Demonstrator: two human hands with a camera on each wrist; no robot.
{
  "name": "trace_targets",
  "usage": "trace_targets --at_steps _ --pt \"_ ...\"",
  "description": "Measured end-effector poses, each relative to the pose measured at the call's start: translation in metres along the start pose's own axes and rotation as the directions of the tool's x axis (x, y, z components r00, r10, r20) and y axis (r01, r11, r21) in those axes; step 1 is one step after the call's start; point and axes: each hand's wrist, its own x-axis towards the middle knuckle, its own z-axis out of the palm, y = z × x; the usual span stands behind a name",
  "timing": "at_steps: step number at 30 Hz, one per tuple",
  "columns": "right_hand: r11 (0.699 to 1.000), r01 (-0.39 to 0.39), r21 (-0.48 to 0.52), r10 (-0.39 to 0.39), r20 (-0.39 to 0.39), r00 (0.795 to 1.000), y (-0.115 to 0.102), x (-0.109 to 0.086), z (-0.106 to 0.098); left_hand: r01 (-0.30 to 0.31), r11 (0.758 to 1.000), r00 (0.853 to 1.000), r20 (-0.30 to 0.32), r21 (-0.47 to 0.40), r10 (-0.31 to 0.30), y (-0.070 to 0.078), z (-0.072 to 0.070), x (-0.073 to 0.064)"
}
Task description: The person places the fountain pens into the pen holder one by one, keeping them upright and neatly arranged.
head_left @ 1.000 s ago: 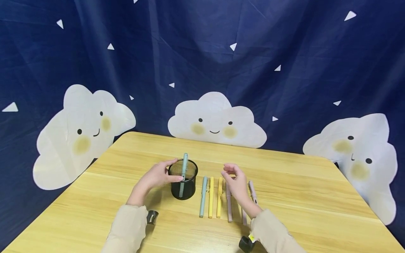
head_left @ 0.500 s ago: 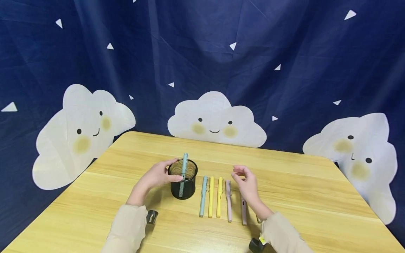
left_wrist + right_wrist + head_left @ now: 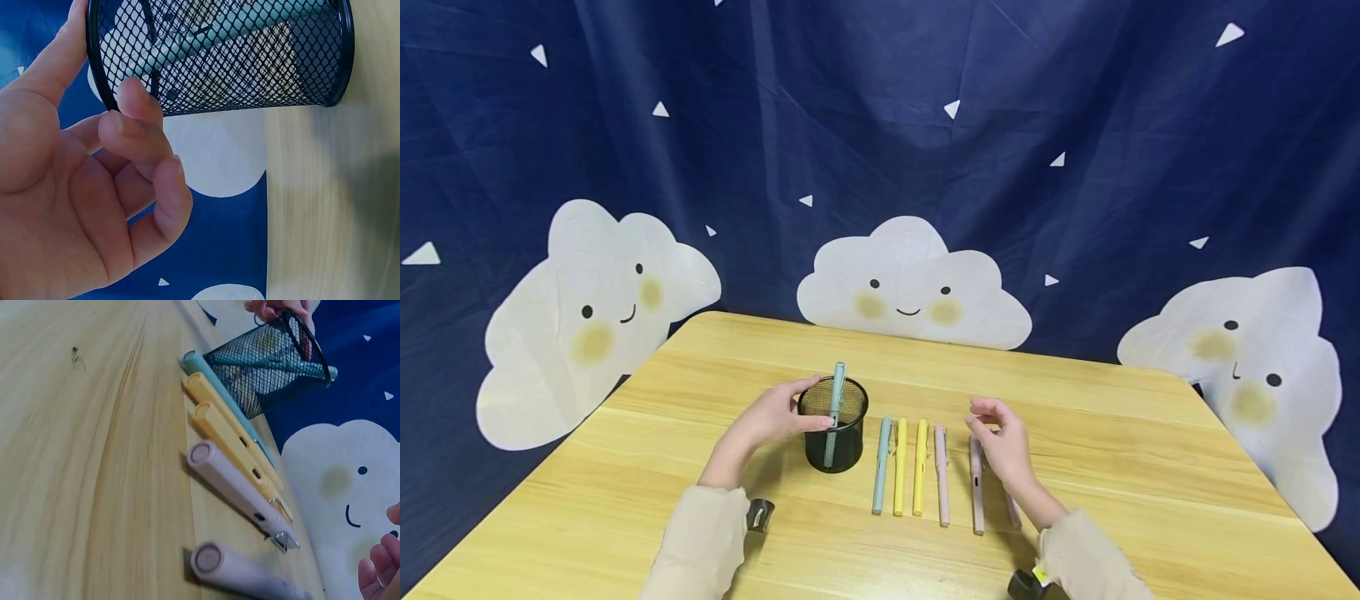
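Left hand (image 3: 777, 414) grips the mesh pen cup (image 3: 847, 452); empty right hand (image 3: 1004, 442), loosely curved, should pinch its nearest lilac pen (image 3: 977, 498) mid-barrel.

Dark blue curtain (image 3: 865, 75) behind a light wood desk (image 3: 1150, 450), and it's got smiley white clouds (image 3: 910, 258) plus little white triangles (image 3: 952, 109).
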Motion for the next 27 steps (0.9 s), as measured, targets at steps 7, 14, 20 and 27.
trace_targets --at_steps 7,14,20,27 --pt "0.999 -0.022 -0.040 0.023 0.014 1.000 0.005 -0.002 -0.009 -0.008 1.000 1.000 -0.001 -0.007 0.008 0.000 0.000 -0.001" --pt "0.996 -0.043 -0.078 0.044 0.011 0.999 0.008 -0.003 -0.016 -0.013 1.000 1.000 0.003 -0.011 0.013 0.000 -0.001 -0.002" --pt "0.992 -0.055 -0.113 0.057 0.016 0.998 0.014 -0.003 -0.023 -0.021 1.000 1.000 0.004 -0.011 0.021 0.000 -0.001 -0.002" --pt "0.990 -0.056 -0.132 0.058 0.015 0.998 0.020 -0.003 -0.031 -0.024 1.000 1.000 0.004 -0.016 0.024 -0.001 0.000 -0.001"
